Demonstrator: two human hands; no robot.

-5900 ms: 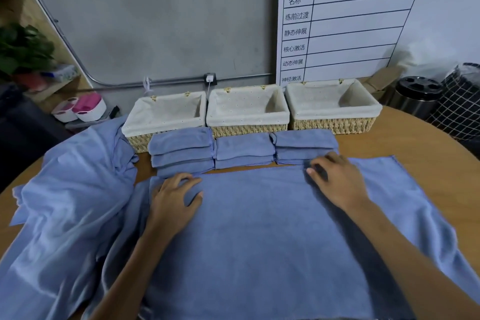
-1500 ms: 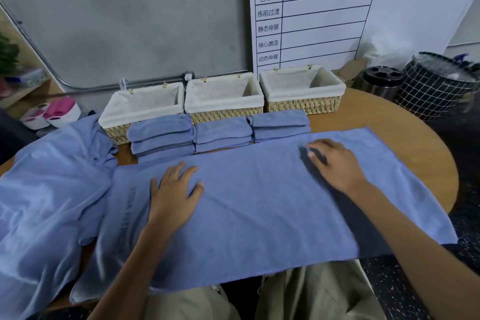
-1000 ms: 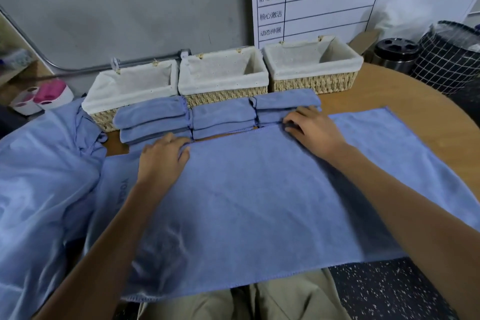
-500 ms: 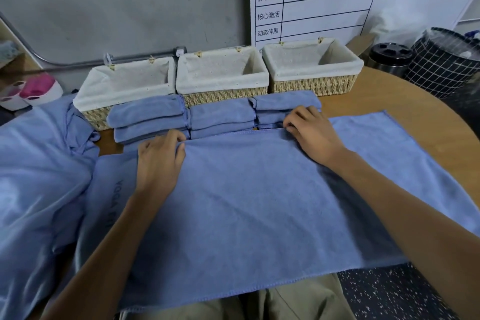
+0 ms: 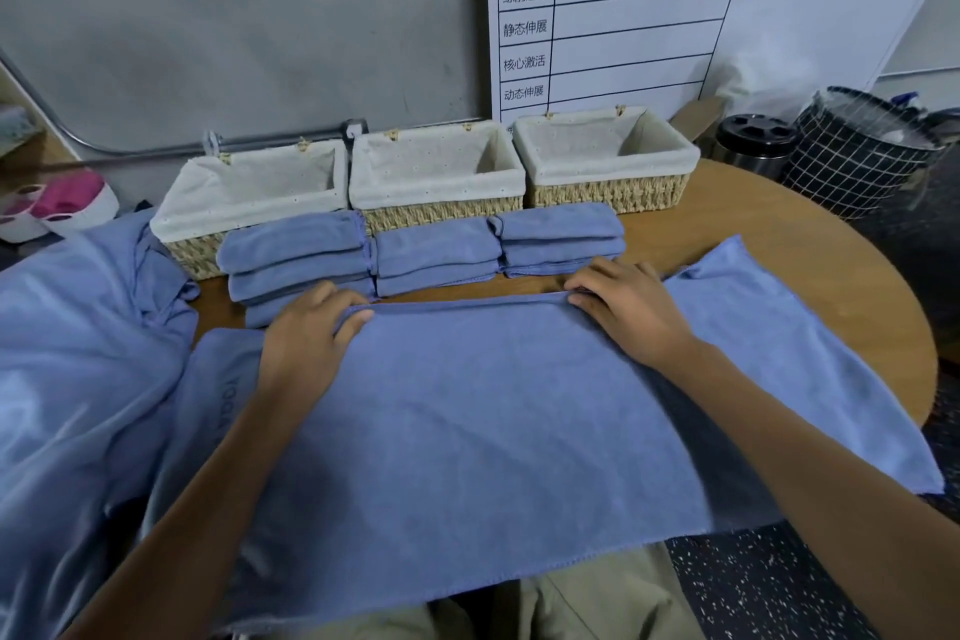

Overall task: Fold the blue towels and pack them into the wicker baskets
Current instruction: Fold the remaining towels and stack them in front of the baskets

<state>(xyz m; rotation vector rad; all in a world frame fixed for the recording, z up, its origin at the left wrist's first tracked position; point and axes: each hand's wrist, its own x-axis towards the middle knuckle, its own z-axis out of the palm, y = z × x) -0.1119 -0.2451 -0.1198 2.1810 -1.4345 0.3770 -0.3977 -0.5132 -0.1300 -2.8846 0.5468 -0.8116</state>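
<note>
Two hands, left hand and right hand, each pinch the far hem of the spread blue towel, printed "YOGA" at its left end, lying across the round wooden bench. Three lined wicker baskets stand along the far edge behind the folded towels. The whiteboard reads "名称", "内容".

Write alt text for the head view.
Both hands, left hand and right hand, pinch the far edge of a spread blue towel on a round table. Beyond it, folded towels lie before three empty wicker baskets.
</note>
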